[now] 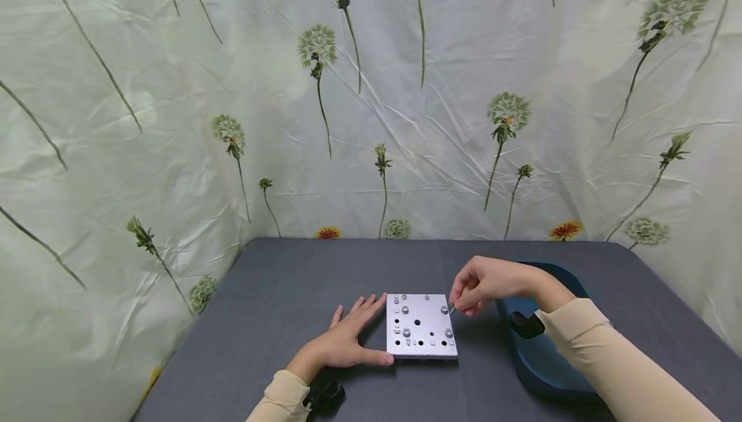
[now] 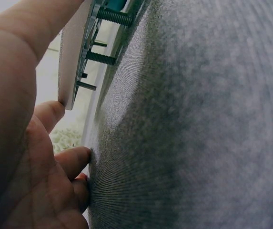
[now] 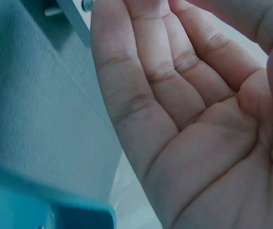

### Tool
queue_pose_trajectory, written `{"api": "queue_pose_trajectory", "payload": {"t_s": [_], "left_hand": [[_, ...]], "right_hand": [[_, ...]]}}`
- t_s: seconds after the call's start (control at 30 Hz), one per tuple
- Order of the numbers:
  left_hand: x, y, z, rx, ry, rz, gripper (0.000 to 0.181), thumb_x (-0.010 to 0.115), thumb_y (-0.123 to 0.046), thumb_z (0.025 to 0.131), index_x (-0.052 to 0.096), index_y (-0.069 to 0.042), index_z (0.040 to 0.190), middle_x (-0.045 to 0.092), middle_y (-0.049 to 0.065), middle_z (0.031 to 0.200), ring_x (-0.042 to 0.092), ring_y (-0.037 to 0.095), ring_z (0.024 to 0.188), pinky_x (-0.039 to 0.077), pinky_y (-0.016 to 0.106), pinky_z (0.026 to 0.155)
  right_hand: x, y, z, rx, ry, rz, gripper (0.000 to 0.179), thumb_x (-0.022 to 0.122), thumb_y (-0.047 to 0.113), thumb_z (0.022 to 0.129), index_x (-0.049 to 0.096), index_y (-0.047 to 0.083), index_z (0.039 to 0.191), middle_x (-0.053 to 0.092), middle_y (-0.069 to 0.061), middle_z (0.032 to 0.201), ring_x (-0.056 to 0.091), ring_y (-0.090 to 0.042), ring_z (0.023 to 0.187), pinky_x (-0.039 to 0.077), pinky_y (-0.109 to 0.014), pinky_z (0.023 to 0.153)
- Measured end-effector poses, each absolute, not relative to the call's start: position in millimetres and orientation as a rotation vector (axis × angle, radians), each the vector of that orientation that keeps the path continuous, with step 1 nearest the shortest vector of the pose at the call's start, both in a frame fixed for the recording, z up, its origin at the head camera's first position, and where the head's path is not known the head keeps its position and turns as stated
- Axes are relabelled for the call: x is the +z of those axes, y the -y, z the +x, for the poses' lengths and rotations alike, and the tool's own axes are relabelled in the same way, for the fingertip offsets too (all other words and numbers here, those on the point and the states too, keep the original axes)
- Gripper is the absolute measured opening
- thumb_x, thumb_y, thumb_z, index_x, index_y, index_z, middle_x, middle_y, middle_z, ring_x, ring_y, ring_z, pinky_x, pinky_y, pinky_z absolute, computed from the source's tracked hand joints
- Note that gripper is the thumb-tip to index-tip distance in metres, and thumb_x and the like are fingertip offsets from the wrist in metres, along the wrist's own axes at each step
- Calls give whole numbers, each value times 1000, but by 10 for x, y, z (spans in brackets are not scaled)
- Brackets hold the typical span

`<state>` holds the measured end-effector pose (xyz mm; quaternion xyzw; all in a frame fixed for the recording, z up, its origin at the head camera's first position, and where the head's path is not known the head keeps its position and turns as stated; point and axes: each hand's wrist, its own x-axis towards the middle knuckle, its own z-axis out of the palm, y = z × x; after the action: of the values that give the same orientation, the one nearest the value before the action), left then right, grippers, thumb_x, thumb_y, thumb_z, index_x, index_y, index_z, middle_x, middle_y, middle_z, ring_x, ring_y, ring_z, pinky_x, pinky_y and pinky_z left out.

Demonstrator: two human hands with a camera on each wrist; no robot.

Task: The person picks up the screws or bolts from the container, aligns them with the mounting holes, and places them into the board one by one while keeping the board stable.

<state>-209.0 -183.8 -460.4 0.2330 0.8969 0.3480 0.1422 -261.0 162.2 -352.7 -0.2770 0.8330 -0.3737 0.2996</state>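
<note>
A square silver metal plate (image 1: 426, 309) has several bolts (image 1: 406, 332), small fittings and dark holes on its top face. My left hand (image 1: 341, 341) lies at its left side with straight, spread fingers; the thumb touches the near corner and the index fingertip the far one. In the left wrist view, threaded screw ends (image 2: 115, 17) stick out under the plate's raised edge. At the plate's right edge, my right hand (image 1: 489, 278) pinches a small, thin metal piece (image 1: 452, 310) between thumb and fingertips. What kind it is I cannot tell; the right wrist view hides it behind the fingers.
A blue tray (image 1: 524, 370) stands to the right of the plate, partly beneath the right forearm. Small metal bits (image 3: 41, 227) show inside it in the right wrist view. Behind the grey table (image 1: 324, 267) hangs a flower-printed curtain (image 1: 359, 119).
</note>
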Motion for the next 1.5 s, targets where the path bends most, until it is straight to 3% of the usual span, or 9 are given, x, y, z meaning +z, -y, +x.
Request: {"api": "queue_pose_trajectory", "payload": {"t_s": [0.43,0.67,1.5], "left_hand": [[-4609,1828,-2129,998,-2595,667,111,87,-54,87,22,-27,174,21,15,180,10,42,169,-4,79,126],[-4628,1843,-2118,1004,-2594,663,112,88,-53,87,22,-27,174,22,15,180,9,42,169,-4,79,125],[-4604,1838,-2137,1023,-2570,672,114,87,-56,86,22,-28,174,21,15,180,7,43,169,-6,79,125]], "right_hand": [[-3683,-1272,-2631,-948,-2123,-759,7,75,5,98,80,0,102,78,-4,83,68,-9,73,61,-30,74],[-3723,-1147,-2609,-883,-2156,-739,6,75,6,99,81,5,98,75,1,79,66,-8,69,52,-23,65],[-3769,-1138,-2638,-853,-2174,-732,11,73,13,100,82,8,95,74,2,79,63,-10,69,56,-28,70]]}}
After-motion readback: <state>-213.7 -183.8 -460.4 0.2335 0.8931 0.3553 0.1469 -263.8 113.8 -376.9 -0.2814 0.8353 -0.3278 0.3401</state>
